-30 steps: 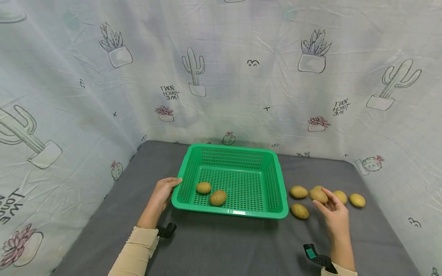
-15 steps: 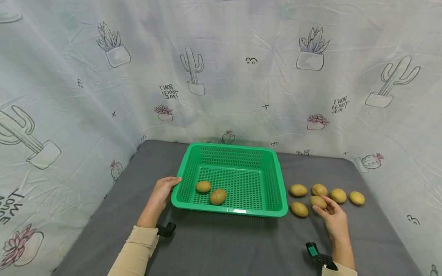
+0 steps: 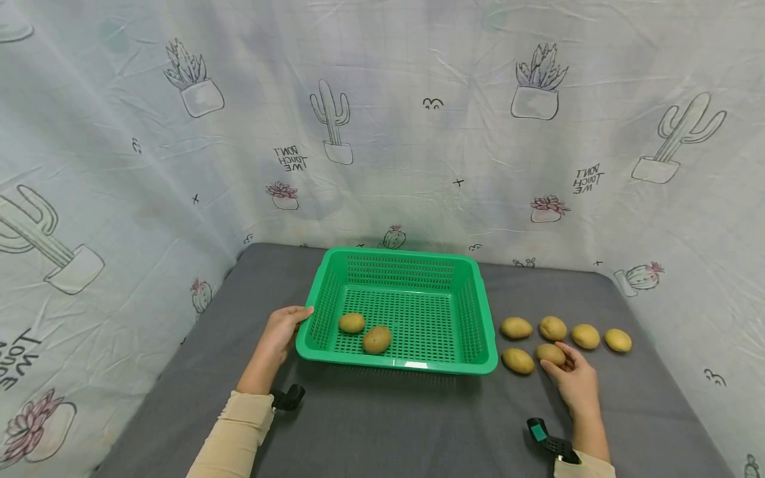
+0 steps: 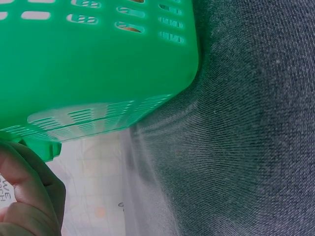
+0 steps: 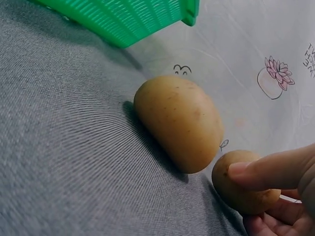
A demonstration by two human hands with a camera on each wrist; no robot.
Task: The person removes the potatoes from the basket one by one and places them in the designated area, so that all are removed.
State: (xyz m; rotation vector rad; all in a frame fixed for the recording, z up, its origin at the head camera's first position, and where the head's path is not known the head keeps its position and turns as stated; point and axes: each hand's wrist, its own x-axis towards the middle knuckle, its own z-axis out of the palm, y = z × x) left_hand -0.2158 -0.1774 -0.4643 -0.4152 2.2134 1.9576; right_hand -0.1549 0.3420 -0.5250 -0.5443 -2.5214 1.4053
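Note:
A green plastic basket (image 3: 358, 359) stands on the grey cloth with two potatoes, one smaller potato (image 3: 351, 323) and one larger potato (image 3: 377, 340), at its left front. My left hand (image 3: 283, 333) grips the basket's left rim between thumb and fingers; the left wrist view shows only part of that hand (image 4: 29, 194). On the right, my right hand (image 3: 577, 383) pinches a potato (image 3: 550, 355) low at the cloth, with the thumb on its near side. Just left of it lies another potato (image 3: 518, 360), large in the right wrist view. The held potato (image 5: 231, 189) is partly covered by fingers.
Behind the held potato is a row of several potatoes, from the left potato (image 3: 516, 327) to the far right potato (image 3: 618, 340). Grey cloth (image 3: 394, 425) covers the table. A cactus-print curtain (image 3: 394, 133) hangs behind and at both sides.
My right hand has brought the potato down and nearer me, from in front of the back row to beside the front potato. The left hand and basket have stayed put.

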